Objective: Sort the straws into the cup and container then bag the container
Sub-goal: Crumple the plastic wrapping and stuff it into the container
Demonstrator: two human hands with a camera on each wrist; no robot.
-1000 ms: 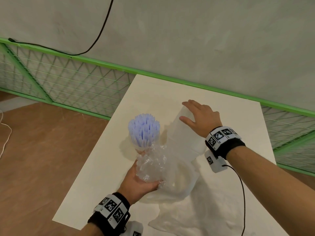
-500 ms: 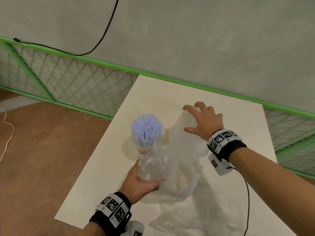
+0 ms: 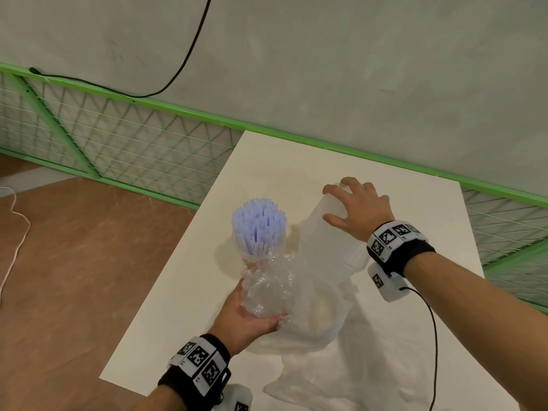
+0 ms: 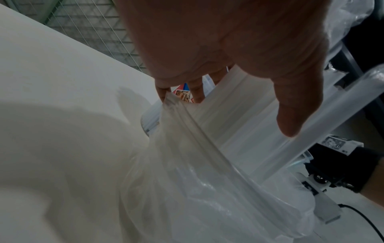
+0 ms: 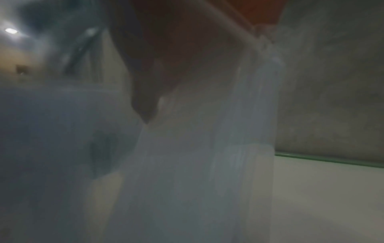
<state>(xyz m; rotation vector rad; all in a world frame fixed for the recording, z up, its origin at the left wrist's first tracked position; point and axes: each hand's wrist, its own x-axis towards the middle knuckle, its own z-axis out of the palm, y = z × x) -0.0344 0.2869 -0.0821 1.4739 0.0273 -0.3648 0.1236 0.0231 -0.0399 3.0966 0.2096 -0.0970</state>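
A bundle of pale blue straws [image 3: 258, 223] stands upright in a clear cup [image 3: 250, 258] on the white table [image 3: 178, 307]. To its right leans a tall translucent container [image 3: 332, 247], its lower end inside the mouth of a clear plastic bag [image 3: 335, 369]. My right hand [image 3: 330, 203] grips the container's top with curled fingers. My left hand [image 3: 252, 312] holds the bag's crumpled edge beside the cup. In the left wrist view my fingers [image 4: 163, 93] pinch the bag [image 4: 197, 180] against the container [image 4: 239, 118]. The right wrist view is dim and blurred, showing the container [image 5: 207, 164] close up.
The table's left edge [image 3: 166, 289] drops to a brown floor. A green mesh fence [image 3: 133, 149] runs along the grey wall behind the table. A black cable [image 3: 434, 336] trails from my right wrist over the bag.
My right hand has shifted slightly right and its fingers have curled further round the container's top. The left hand still holds the bag in the same place.
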